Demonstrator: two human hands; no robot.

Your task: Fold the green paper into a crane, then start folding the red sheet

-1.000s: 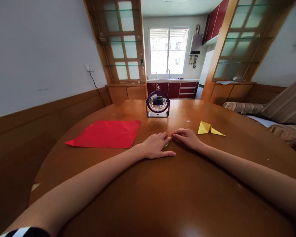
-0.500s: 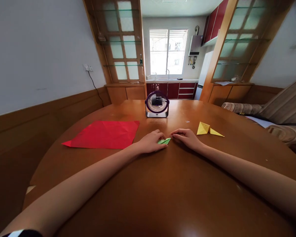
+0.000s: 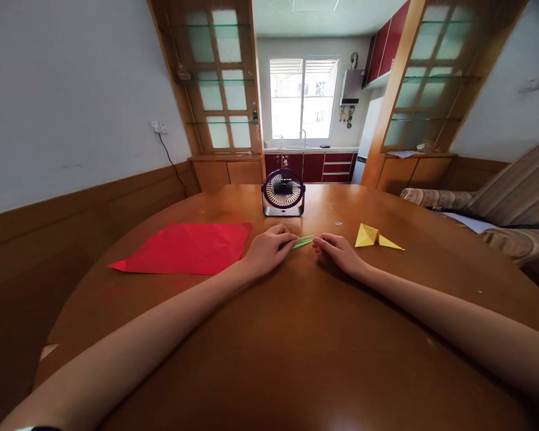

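A small piece of folded green paper (image 3: 303, 241) spans the gap between my two hands, seen nearly edge-on with its layers showing. My left hand (image 3: 272, 246) pinches its left end between thumb and fingers. At the other end, the thumb and fingertips of my right hand (image 3: 336, 249) close on the paper's tip. Both hands are over the middle of the wooden table (image 3: 269, 335). To the right of my right hand lies a folded yellow paper piece (image 3: 372, 236). On the left is a large creased sheet of red paper (image 3: 188, 248).
A small purple desk fan (image 3: 283, 194) stands beyond my hands. A striped armchair (image 3: 516, 203) is beside the table on the right. Behind are wooden cabinets with glass shelves (image 3: 222, 90) and a kitchen window (image 3: 303, 99).
The green paper has been lifted and turned from lying flat by my left hand to an edge-on pose. My right hand, apart from it before, now grips its right tip.
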